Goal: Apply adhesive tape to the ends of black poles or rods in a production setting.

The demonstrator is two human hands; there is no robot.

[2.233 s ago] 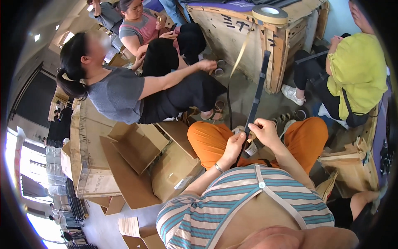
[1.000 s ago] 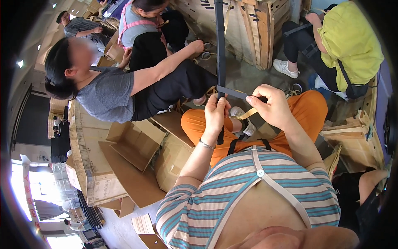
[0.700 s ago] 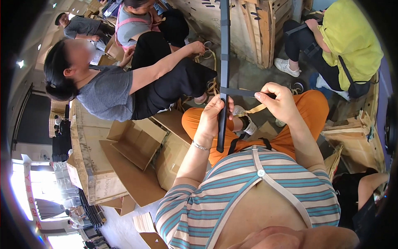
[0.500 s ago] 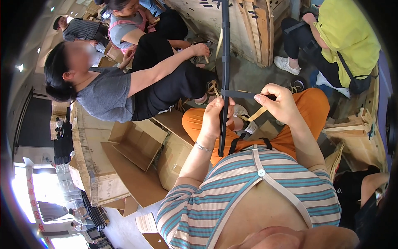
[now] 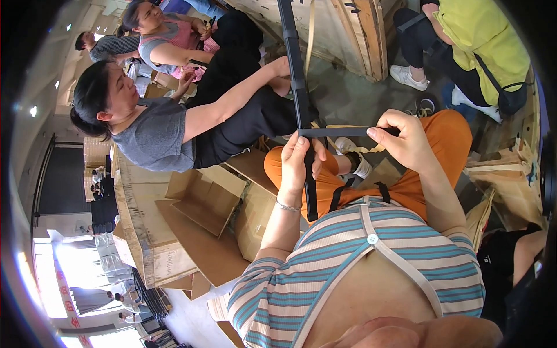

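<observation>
A long, thin black bar point(image 5: 294, 64) slants away from my lap, with black bands around it at intervals. My left hand point(image 5: 297, 165) is closed around its lower part, thumb on top. From the bar just above that thumb, a flat black strip point(image 5: 336, 132) stretches level to the right. My right hand point(image 5: 406, 142) pinches the strip's other end between thumb and fingers. A thin tan strip point(image 5: 371, 149) curls just below it, by the right fingers; whether the hand holds it too is unclear. Another tan strip point(image 5: 311, 40) hangs beside the bar's far part.
Open cardboard boxes point(image 5: 203, 203) stand at my left by a wooden crate point(image 5: 136, 232). A seated person in grey point(image 5: 151, 127) is close on the left, others behind. Ahead is a wooden crate point(image 5: 354, 35); a person in a yellow-green top point(image 5: 481, 46) sits far right.
The bar's far end has swung left. My right hand is farther from the bar, and a longer stretch of black strip shows between them. The whole view has shifted slightly.
</observation>
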